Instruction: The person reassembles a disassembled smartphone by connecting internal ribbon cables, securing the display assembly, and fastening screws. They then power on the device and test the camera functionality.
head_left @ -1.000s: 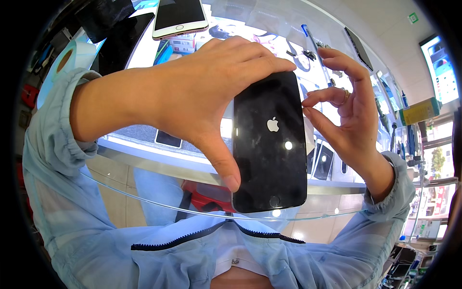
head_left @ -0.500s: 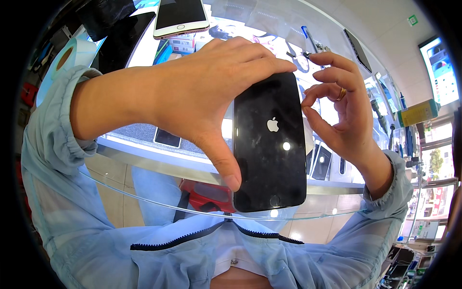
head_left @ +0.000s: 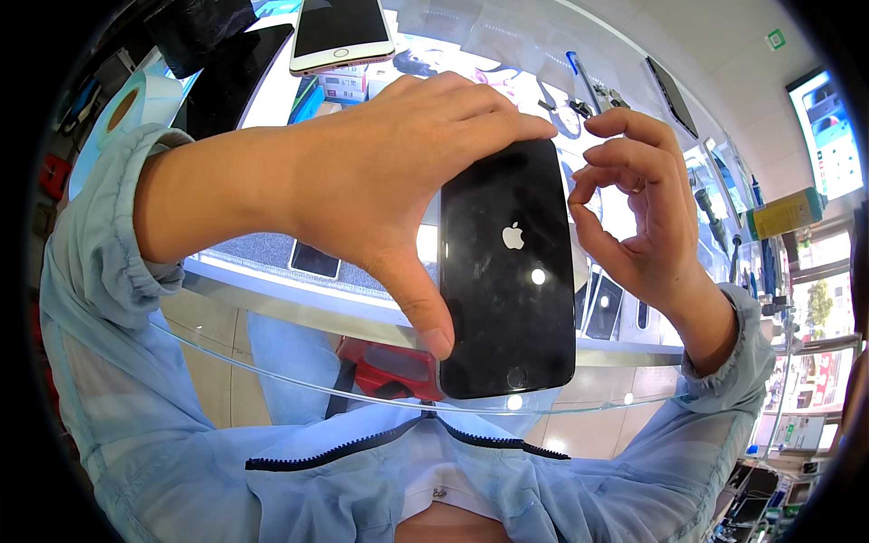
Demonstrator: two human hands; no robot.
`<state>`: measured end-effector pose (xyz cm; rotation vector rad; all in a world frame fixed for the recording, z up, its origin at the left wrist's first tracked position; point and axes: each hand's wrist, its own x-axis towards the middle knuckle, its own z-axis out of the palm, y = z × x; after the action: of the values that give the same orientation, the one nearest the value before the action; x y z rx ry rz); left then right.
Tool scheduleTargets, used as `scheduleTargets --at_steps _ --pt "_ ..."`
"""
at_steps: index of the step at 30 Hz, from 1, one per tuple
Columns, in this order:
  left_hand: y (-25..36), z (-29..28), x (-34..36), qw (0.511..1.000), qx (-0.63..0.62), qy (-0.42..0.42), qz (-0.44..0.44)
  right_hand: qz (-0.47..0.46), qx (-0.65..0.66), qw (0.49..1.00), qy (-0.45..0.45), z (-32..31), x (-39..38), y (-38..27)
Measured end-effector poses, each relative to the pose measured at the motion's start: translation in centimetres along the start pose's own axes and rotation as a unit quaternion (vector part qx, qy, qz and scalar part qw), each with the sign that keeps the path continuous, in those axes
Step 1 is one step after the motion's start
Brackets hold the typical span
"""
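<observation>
A black smartphone [head_left: 507, 308] lies face up on the glass counter near its front edge, a white logo lit on its dark screen. My left hand [head_left: 398, 172] is around its upper left part, the thumb along the left side and the fingers at the top edge. Beside the phone's right edge, my right hand [head_left: 647, 199] is held in a pinch, with thumb and forefinger tips together close to the phone's side. Whether anything sits between those tips cannot be seen. Its other fingers curl in the air above.
A white-framed phone [head_left: 340, 36] and a dark tablet-like panel [head_left: 231, 81] lie at the far left, near a tape roll [head_left: 131, 109]. At the far right are a blue pen [head_left: 582, 77], another phone [head_left: 672, 95] and a yellow-green box [head_left: 786, 214]. More phones [head_left: 605, 308] show beneath the glass.
My right hand's upper fingers have dropped a little and turned, so its ring shows less. My left hand and the smartphone look nearly the same.
</observation>
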<state>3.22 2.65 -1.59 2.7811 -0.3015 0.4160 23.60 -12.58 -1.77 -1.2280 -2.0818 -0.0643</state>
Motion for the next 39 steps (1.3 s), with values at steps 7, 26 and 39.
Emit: scheduleTargets --at_steps 7,26,39 --pt "0.1 -0.1 0.1 1.0 0.0 -0.011 -0.006 0.007 0.017 1.0 0.024 0.0 0.0 -0.1" --pt "-0.1 0.0 0.0 1.0 -0.009 -0.002 -0.003 0.02 -0.033 0.999 -0.012 -0.7 0.4 0.0" --pt "0.0 0.0 -0.1 1.0 -0.011 -0.005 -0.005 0.068 -0.076 0.994 -0.048 -0.8 -0.3 -2.6"
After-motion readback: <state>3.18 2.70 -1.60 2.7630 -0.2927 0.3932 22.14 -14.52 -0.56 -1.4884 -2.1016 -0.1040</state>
